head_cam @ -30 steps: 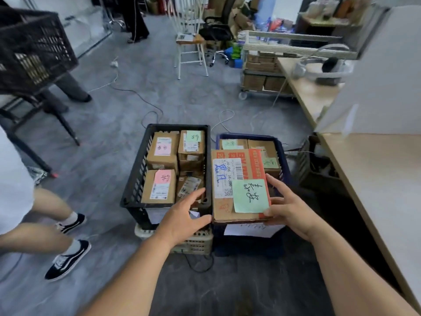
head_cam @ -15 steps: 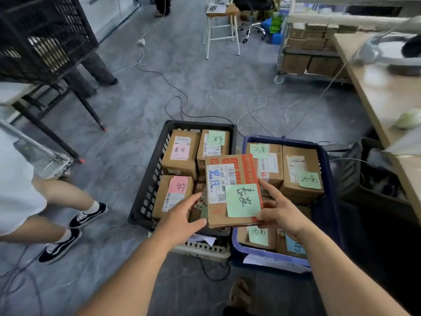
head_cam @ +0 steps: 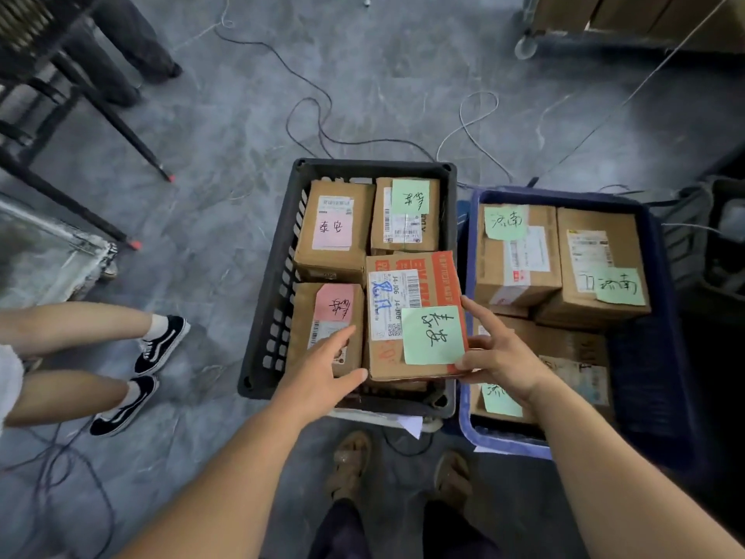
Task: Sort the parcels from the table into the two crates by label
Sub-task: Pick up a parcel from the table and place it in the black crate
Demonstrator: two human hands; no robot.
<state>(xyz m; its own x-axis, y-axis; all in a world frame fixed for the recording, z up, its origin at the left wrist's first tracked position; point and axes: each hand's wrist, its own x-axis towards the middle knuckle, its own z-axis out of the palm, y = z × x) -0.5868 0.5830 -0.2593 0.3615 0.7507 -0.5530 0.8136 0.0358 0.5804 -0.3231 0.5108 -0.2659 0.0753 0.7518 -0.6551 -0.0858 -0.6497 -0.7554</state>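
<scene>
Parcel (head_cam: 415,316) lowered into black crate (head_cam: 266,316), both hands (head_cam: 322,369) flanking

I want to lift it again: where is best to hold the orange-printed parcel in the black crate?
Grip the orange-printed parcel by its two long side edges, from above and the near end. It lies flat and wide; neighbours crowd its far end inside the black crate.
</scene>
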